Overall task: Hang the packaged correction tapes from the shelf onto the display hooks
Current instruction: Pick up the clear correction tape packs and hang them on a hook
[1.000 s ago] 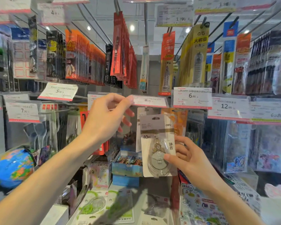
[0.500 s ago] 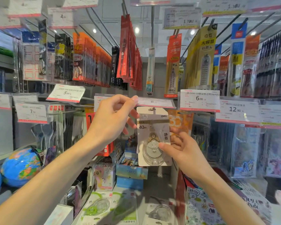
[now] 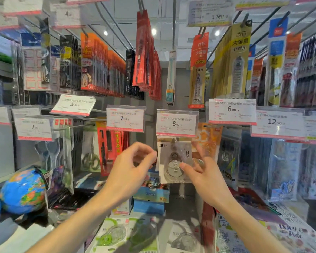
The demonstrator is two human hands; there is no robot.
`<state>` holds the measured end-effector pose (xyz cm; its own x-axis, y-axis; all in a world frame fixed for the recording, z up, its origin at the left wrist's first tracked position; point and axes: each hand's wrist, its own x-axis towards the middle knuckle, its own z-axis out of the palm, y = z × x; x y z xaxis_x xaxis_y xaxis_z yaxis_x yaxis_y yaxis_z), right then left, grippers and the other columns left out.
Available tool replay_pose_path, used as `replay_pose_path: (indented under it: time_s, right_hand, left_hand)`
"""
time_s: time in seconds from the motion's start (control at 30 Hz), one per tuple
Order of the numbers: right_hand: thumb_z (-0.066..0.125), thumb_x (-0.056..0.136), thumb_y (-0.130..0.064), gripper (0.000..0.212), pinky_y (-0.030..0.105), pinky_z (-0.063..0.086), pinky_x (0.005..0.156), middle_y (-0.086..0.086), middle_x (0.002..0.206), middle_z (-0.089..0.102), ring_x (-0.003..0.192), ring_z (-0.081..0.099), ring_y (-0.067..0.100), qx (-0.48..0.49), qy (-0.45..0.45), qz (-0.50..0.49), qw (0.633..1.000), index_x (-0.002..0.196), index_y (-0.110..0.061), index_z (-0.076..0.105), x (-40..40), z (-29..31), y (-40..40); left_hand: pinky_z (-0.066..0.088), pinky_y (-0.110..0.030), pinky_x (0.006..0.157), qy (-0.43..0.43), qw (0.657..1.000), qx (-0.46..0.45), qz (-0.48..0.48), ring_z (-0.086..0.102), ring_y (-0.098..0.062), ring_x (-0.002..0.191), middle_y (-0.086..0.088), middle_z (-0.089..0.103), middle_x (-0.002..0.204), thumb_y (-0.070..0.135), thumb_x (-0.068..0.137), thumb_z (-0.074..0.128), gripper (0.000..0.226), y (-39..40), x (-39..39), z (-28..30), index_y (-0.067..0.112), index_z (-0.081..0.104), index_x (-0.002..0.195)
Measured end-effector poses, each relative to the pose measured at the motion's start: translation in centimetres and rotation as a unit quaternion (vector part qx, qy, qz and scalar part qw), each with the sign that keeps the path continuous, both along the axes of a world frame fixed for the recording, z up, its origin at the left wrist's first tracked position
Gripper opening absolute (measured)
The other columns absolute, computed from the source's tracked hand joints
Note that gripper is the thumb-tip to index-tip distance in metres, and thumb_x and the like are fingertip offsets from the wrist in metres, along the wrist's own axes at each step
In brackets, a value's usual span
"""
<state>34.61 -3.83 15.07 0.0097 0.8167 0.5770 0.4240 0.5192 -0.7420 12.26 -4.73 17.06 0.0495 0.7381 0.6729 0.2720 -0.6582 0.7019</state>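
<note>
The packaged correction tape (image 3: 174, 159), a pale card marked 40m with a clear blister over a round grey dispenser, hung upright in the middle of the display, its top edge tucked behind the 8.00 price tag (image 3: 176, 123). The hook it hung from was hidden by that tag. Your right hand (image 3: 202, 172) was at the pack's right edge, thumb pressed on the front of the blister and the other fingers spread behind and beside the card, so you were pinching the pack lightly. Your left hand (image 3: 131, 170) was just left of the pack, fingers curled with thumb and forefinger drawn close together near the card's left edge; whether they touched it you could not tell from this view, and nothing showed between them.

Below, on the near shelf (image 3: 173, 210), more packaged correction tapes lay flat: two green ones (image 3: 115, 234) to the left and a grey one (image 3: 182, 238) to the right. Right of the hung pack was an orange-printed pack (image 3: 211, 141). To its left hung scissors (image 3: 90, 154) in a clear pack under the 7.90 price tag (image 3: 125, 118). A blue globe (image 3: 24, 190) sat far left.
</note>
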Motion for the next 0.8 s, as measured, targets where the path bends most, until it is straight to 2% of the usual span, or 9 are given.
replay_pose_path:
  time_s: [0.07, 0.13, 0.27, 0.37, 0.47, 0.57, 0.63, 0.7, 0.8]
  right_hand:
    - [0.066, 0.099, -0.035, 0.074, 0.031, 0.044, 0.116, -0.016, 0.158, 0.045, 0.139, 0.05, 0.001, -0.006, -0.021, -0.02, 1.0, 0.16, -0.043, 0.024, -0.2, 0.1, 0.4]
    - [0.062, 0.101, -0.038, 0.073, 0.033, 0.036, 0.121, -0.019, 0.159, 0.039, 0.149, 0.04, 0.01, -0.002, -0.055, -0.046, 0.997, 0.161, -0.039, 0.021, -0.4, 0.0, 1.0]
    - [0.054, 0.104, -0.036, 0.073, 0.035, 0.03, 0.123, -0.013, 0.166, 0.033, 0.155, 0.029, 0.013, -0.001, -0.103, -0.069, 0.992, 0.163, -0.035, 0.011, -0.5, -0.3, 2.3]
    - [0.05, 0.104, -0.029, 0.074, 0.032, 0.045, 0.111, -0.011, 0.157, 0.048, 0.14, 0.05, 0.015, -0.013, -0.121, -0.071, 0.99, 0.161, -0.044, 0.006, -0.5, -0.6, 3.6]
    - [0.05, 0.102, -0.032, 0.072, 0.029, 0.049, 0.096, -0.016, 0.141, 0.054, 0.126, 0.059, 0.012, -0.024, -0.114, -0.071, 0.991, 0.152, -0.06, 0.007, -0.3, -0.8, 5.1]
    - [0.051, 0.099, -0.036, 0.072, 0.037, 0.048, 0.107, -0.017, 0.145, 0.051, 0.132, 0.054, 0.012, -0.022, -0.076, -0.064, 0.995, 0.148, -0.071, 0.01, -0.4, -0.6, 6.4]
    - [0.054, 0.096, -0.04, 0.07, 0.044, 0.046, 0.113, -0.02, 0.142, 0.05, 0.139, 0.052, 0.016, -0.033, -0.038, -0.056, 0.997, 0.152, -0.06, 0.019, -0.7, -0.5, 6.9]
    - [0.058, 0.098, -0.039, 0.07, 0.047, 0.045, 0.116, -0.021, 0.141, 0.048, 0.143, 0.049, 0.019, -0.042, -0.021, -0.043, 0.998, 0.156, -0.052, 0.021, -0.9, -0.3, 7.3]
    - [0.061, 0.102, -0.029, 0.071, 0.032, 0.049, 0.108, -0.035, 0.135, 0.049, 0.137, 0.052, 0.009, -0.053, -0.006, -0.033, 0.998, 0.156, -0.053, 0.021, -0.8, 0.2, 7.4]
  left_hand:
    - [0.057, -0.027, 0.079, 0.037, 0.998, 0.003, 0.045, 0.066, 0.005, 0.095, 0.021, 0.071, 0.1, 0.039, 0.095, 0.066, 0.014, 1.5, 0.3, -1.5, 0.042, 0.062, 0.107]
    - [0.05, -0.025, 0.092, 0.058, 0.996, 0.01, 0.064, 0.061, 0.009, 0.107, 0.025, 0.065, 0.112, 0.04, 0.096, 0.066, 0.037, 2.9, 1.0, -2.1, 0.042, 0.053, 0.13]
    - [0.046, -0.013, 0.086, 0.102, 0.995, 0.005, 0.013, 0.058, 0.023, 0.096, 0.045, 0.048, 0.114, 0.045, 0.099, 0.06, 0.072, 5.1, 2.7, -2.3, 0.064, 0.012, 0.15]
    - [0.053, -0.031, 0.079, 0.121, 0.993, 0.012, 0.016, 0.076, -0.014, 0.089, 0.029, 0.055, 0.113, 0.058, 0.1, 0.05, 0.074, 6.4, 3.5, -2.8, 0.066, -0.002, 0.152]
    - [0.049, -0.017, 0.068, 0.124, 0.992, -0.005, 0.016, 0.076, -0.023, 0.098, 0.022, 0.052, 0.139, 0.065, 0.099, 0.043, 0.073, 7.7, 3.6, -3.0, 0.064, -0.007, 0.152]
    - [0.046, -0.011, 0.065, 0.117, 0.993, -0.02, 0.006, 0.07, -0.021, 0.112, 0.028, 0.037, 0.146, 0.065, 0.099, 0.041, 0.069, 8.8, 3.7, -2.7, 0.067, -0.006, 0.149]
    - [0.042, -0.013, 0.079, 0.107, 0.994, -0.017, 0.007, 0.06, -0.022, 0.128, 0.028, 0.042, 0.144, 0.06, 0.101, 0.045, 0.068, 9.6, 4.0, -2.5, 0.06, 0.001, 0.153]
    - [0.039, -0.002, 0.069, 0.107, 0.994, -0.001, 0.006, 0.063, -0.026, 0.122, 0.021, 0.053, 0.141, 0.055, 0.102, 0.048, 0.066, 10.0, 4.3, -2.3, 0.059, 0.006, 0.152]
    - [0.037, 0.008, 0.07, 0.102, 0.995, -0.004, 0.003, 0.064, -0.012, 0.111, 0.024, 0.049, 0.135, 0.052, 0.102, 0.05, 0.063, 9.8, 4.6, -2.0, 0.06, 0.007, 0.148]
